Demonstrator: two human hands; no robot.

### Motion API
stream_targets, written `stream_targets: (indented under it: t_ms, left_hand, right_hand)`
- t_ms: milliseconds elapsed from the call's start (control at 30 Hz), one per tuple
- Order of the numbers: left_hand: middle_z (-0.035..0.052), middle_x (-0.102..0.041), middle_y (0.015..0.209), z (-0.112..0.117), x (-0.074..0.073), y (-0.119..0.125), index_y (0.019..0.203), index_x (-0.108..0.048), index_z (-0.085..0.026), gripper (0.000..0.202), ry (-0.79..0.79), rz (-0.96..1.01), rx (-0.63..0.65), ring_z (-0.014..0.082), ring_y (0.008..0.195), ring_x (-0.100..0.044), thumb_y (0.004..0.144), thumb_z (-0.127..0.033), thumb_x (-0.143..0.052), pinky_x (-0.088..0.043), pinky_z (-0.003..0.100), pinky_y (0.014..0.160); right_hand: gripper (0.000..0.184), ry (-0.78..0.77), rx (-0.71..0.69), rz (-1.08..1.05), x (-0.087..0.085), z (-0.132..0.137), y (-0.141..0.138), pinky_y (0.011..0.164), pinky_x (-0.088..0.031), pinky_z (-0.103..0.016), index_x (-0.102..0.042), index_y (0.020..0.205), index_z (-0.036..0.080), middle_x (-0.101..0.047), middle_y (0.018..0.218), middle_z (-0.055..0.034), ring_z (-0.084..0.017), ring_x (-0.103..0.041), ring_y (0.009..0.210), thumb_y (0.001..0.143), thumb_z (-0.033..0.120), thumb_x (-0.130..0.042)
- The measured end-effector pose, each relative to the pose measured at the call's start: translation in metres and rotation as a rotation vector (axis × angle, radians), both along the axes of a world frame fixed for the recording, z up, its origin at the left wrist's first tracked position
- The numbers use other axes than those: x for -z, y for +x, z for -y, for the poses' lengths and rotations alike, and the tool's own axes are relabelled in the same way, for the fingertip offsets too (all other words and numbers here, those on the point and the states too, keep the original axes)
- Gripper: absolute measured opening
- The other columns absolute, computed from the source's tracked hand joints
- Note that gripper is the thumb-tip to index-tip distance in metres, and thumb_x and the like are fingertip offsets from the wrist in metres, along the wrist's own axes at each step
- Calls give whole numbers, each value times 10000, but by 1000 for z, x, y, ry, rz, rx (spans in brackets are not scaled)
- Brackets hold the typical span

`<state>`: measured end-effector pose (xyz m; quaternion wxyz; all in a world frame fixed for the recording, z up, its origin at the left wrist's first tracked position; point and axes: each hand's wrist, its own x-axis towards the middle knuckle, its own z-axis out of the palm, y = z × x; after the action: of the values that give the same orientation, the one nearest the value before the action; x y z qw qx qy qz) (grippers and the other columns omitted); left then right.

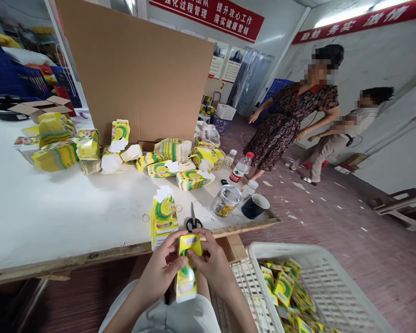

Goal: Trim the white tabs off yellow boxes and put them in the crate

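Both my hands hold one small yellow-and-green carton (187, 273) over my lap, just below the table's front edge. My left hand (161, 268) grips its left side with the fingers curled on it. My right hand (213, 263) pinches its top right near the barcode flap. A stack of flat yellow cartons (163, 217) lies on the white table (55, 217) just beyond my hands, with black-handled scissors (193, 221) beside it.
A white plastic basket (319, 277) with several finished cartons stands at my right. Piles of yellow cartons (169, 159), a glass jar (226, 201), a dark cup (255, 206) and a water bottle (240, 169) sit on the table. A big cardboard sheet (135, 69) stands behind. Two people stand at the right.
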<state>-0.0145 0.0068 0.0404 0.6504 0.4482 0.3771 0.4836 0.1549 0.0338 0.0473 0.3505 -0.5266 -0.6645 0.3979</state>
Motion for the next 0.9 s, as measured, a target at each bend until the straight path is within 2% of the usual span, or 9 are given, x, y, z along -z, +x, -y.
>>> stream_targets:
  t_ms: [67, 167, 267, 367, 500, 667, 733, 800, 900]
  left_hand:
    - [133, -732, 1195, -3, 3, 2, 1404, -510, -223, 605, 9, -2, -9, 306, 1085, -682, 848, -331, -722, -537, 331, 872]
    - [141, -729, 1198, -6, 5, 3, 1370, -530, -219, 540, 17, -35, -35, 303, 1095, -676, 870, -339, -695, -537, 331, 874]
    - [142, -731, 1193, -7, 2, 0, 1344, -542, -220, 515, 8, -22, -25, 303, 1071, -688, 866, -332, -700, -550, 319, 819]
    - [135, -750, 1145, -7, -3, -3, 1330, -548, -212, 528, -33, 48, 33, 293, 986, -721, 845, -323, -725, -563, 322, 783]
    - [124, -755, 1140, -4, -3, 1, 1351, -543, -217, 563, -42, 72, 70, 288, 977, -726, 832, -308, -744, -564, 333, 800]
    - [126, -714, 1260, 7, 1, 20, 1311, -599, -240, 477, 77, 23, 80, 316, 1110, -686, 861, -359, -704, -562, 341, 864]
    - [123, -681, 1322, 10, 0, 23, 1362, -567, -258, 465, 142, -67, 87, 314, 1182, -654, 911, -354, -635, -554, 361, 926]
    - [108, -631, 1394, 6, 0, 18, 1402, -532, -280, 456, 262, -258, 27, 303, 1273, -593, 950, -323, -573, -501, 401, 1036]
    - [100, -519, 1506, -10, 7, -3, 1456, -452, -291, 509, 528, -646, -242, 296, 1412, -439, 957, -271, -551, -329, 501, 1179]
  right_hand:
    - [388, -9, -16, 10, -2, -6, 0, 508, -347, -228, -591, 1159, 215, -599, 578, 67, -152, -517, 521, 775, 198, -643]
    - [362, 34, 48, 54, -3, -11, -2, 507, -329, -223, -628, 1084, 238, -529, 499, 101, -142, -490, 479, 734, 156, -669]
    - [377, 8, 48, -23, -3, -6, 0, 491, -330, -224, -621, 1152, 224, -503, 469, 108, -134, -463, 440, 781, 206, -682]
    - [400, -70, -9, -205, -2, 4, 7, 530, -421, -241, -619, 1217, 196, -641, 620, 35, -157, -559, 541, 854, 352, -678]
    - [309, -31, 50, -385, 0, 13, 12, 774, -521, -301, -696, 1107, 223, -719, 986, -55, -210, -655, 868, 862, 410, -704]
    - [219, -39, 103, -540, 1, 21, 13, 768, -532, -331, -715, 882, 230, -733, 884, -44, -230, -676, 850, 775, 406, -793]
    - [234, 32, 185, -402, -5, 26, 30, 728, -517, -341, -722, 863, 228, -730, 861, -59, -241, -667, 807, 778, 439, -774]
    - [290, 186, 374, -112, -14, 32, 63, 699, -485, -361, -729, 874, 222, -723, 872, -87, -258, -640, 777, 802, 502, -714]
    - [494, 477, 784, 433, -23, 40, 125, 793, -439, -467, -724, 909, 191, -698, 942, -154, -361, -595, 925, 794, 653, -589]
